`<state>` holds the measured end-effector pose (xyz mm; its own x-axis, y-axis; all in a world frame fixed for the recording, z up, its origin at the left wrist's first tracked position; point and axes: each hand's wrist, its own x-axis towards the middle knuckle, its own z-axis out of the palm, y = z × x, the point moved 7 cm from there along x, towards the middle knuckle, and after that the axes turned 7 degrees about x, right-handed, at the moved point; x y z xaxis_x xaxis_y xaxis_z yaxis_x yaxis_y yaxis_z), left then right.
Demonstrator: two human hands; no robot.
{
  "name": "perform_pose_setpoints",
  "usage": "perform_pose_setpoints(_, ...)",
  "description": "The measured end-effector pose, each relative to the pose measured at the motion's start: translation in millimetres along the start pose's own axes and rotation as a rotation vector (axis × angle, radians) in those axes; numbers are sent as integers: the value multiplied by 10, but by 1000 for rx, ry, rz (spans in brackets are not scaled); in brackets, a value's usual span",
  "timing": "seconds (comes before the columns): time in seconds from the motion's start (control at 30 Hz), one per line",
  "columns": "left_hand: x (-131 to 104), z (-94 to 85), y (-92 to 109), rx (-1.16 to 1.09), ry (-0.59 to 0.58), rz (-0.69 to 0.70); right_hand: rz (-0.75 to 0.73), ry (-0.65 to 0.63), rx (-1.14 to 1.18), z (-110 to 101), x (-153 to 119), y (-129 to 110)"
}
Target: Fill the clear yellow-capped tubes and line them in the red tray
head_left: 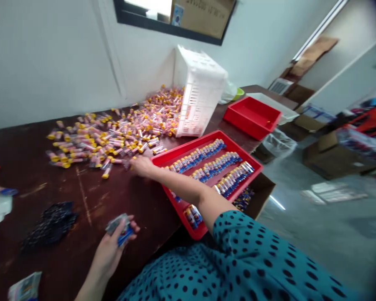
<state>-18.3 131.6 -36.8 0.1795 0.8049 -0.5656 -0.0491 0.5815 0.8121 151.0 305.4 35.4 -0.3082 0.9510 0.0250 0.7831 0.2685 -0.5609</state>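
My left hand (113, 246) is closed around a small stack of clear-and-blue plastic wrappers (120, 229), above the dark table's front part. My right hand (143, 166) reaches across to the near edge of a pile of small clear tubes (122, 136) with pink contents and yellow caps. Its fingers are pinched together, with a yellow cap showing at their tips; blur hides the exact hold. Under my right forearm is a red tray (203, 136) with rows of tubes in blue wrapping (233, 179). My forearm covers part of those rows.
A white plastic basket (203, 88) lies tipped on its side behind the tubes. Further right are another red tray (253, 115) and cardboard boxes (326, 154). A dark cloth-like bundle (52, 223) and more wrappers (25, 286) lie on the table (103, 200) at left.
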Motion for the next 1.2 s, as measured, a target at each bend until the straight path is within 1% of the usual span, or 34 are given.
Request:
perform_pose_setpoints(0.07,45,-115,-10,29,26,-33,9,-47,16,80,-181,-59)
perform_pose_setpoints(0.1,71,-147,-3,40,41,-32,-25,-72,66,121,-310,-119)
perform_pose_setpoints(0.17,108,-135,41,35,70,9,-163,-134,184,189,-639,-291)
perform_pose_setpoints(0.2,115,-85,67,19,71,33,-224,-156,232,207,-825,-367)
perform_pose_setpoints(0.23,114,-12,95,-3,66,58,-253,-155,277,205,-1007,-414)
perform_pose_setpoints(0.27,108,83,118,-24,51,78,-242,-131,319,188,-1171,-427)
perform_pose_setpoints(0.33,86,293,148,-52,16,108,-159,-45,395,137,-1440,-387)
perform_pose_setpoints(0.4,57,480,165,-44,-4,146,-102,42,441,90,-1628,-338)
perform_pose_setpoints(0.43,40,551,169,-31,-7,167,-96,74,453,71,-1693,-323)
perform_pose_setpoints(0.5,4,649,168,-10,-15,193,-103,116,471,37,-1774,-293)
perform_pose_setpoints(0.57,-29,706,145,11,-56,169,-82,143,489,-1,-1814,-236)
perform_pose_setpoints(0.7,-89,756,77,42,-223,57,-77,132,512,-60,-1850,-188)
perform_pose_setpoints(0.77,-108,761,59,51,-286,49,-107,101,514,-58,-1857,-226)
perform_pose_setpoints(0.83,-109,742,55,56,-279,85,-125,84,512,-43,-1859,-268)
perform_pose_setpoints(0.97,-100,658,45,8,-133,141,-130,82,508,8,-1847,-316)
perform_pose_setpoints(1.03,-108,634,39,-37,-101,130,-126,76,503,40,-1842,-318)
perform_pose_setpoints(1.07,-113,636,36,-56,-113,115,-122,70,497,55,-1841,-314)
perform_pose_setpoints(1.13,-122,658,25,-71,-177,70,-116,58,485,70,-1843,-301)
perform_pose_setpoints(1.2,-123,666,10,-47,-232,35,-115,54,472,62,-1849,-288)
